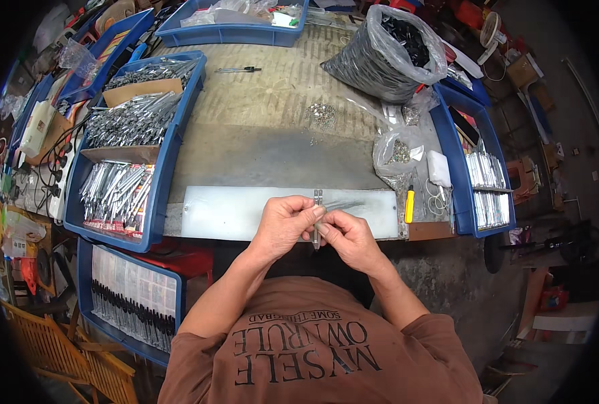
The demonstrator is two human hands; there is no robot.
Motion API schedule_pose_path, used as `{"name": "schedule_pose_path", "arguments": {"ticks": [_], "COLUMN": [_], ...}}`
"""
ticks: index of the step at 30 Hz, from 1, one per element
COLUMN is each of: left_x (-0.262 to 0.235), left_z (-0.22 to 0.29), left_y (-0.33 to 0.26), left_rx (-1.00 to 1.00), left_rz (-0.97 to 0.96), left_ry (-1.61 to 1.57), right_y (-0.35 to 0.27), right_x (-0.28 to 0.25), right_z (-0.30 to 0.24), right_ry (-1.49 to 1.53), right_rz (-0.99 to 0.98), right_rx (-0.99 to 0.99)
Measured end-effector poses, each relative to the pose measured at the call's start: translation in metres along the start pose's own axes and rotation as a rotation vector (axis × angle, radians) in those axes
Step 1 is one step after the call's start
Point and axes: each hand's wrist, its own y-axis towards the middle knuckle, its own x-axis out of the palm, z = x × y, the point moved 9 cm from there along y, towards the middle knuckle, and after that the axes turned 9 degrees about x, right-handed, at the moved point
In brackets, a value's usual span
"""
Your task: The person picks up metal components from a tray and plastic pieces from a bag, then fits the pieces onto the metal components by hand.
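My left hand [287,222] and my right hand [351,241] meet over the front edge of the white board [222,213]. Thumbs and fingers of both are closed around slim grey, pen-like pieces [318,196], which look like two lying side by side and upright in the picture. Their upper ends show above my left thumb, and a pointed lower end shows between the hands. The fingers hide the middle part. Just right of the hands, a dark smear marks the board.
A divided blue bin [161,202] of metal and black pen parts stands left; below it, a blue tray [178,296] holds rows of pens. Right are a yellow-handled tool [409,205], a clear bag of small metal parts [399,151], a large sack [360,67] and another blue bin [495,225].
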Motion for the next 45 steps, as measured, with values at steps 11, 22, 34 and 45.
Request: {"name": "schedule_pose_path", "arguments": {"ticks": [11,22,34,45], "left_x": [0.012,0.018,0.035,0.012], "left_z": [0.014,0.027,0.055,0.034], "left_y": [-0.007,-0.004,-0.007,0.005], "left_rx": [0.031,0.285,0.846,0.792], "left_rz": [-0.172,-0.136,0.009,-0.015], "left_ry": [0.326,0.626,1.23,1.428], "right_y": [0.012,0.012,0.026,0.122], "right_x": [-0.023,-0.023,-0.03,-0.224], "right_z": [-0.035,-0.04,0.003,-0.175], "right_ry": [-0.294,-0.336,-0.097,-0.78], "right_rz": [-0.072,0.079,0.263,0.739], "right_rx": [-0.093,-0.242,0.005,-0.497]}}
